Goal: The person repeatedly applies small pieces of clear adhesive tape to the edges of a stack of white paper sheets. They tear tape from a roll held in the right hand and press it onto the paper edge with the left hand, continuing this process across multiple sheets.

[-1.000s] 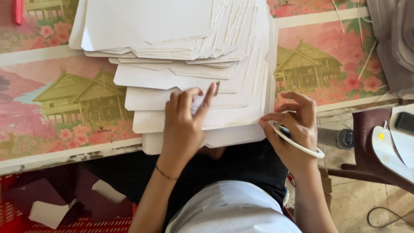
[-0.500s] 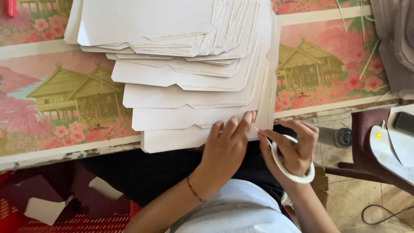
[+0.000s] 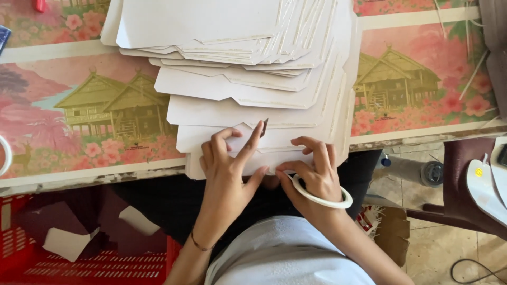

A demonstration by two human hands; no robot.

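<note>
Your left hand (image 3: pixel 228 169) lies palm down, fingers spread, index finger stretched forward. Your right hand (image 3: pixel 312 171) sits just beside it, fingers curled, both forearms angled inward.

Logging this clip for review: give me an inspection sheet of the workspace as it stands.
Surface: table under a pink printed cloth with houses and flowers.
Job's things: fanned stack of white die-cut card sheets; white tape roll looped over the right hand's fingers.
Clutter: card scraps in a red crate; another white ring at the left edge; red object at the top edge.
Grippers: left hand and right hand both press on the nearest sheet's edge.
Cables: dark cable on the floor.
Surroundings: dark red chair holding white items; tiled floor.
</note>
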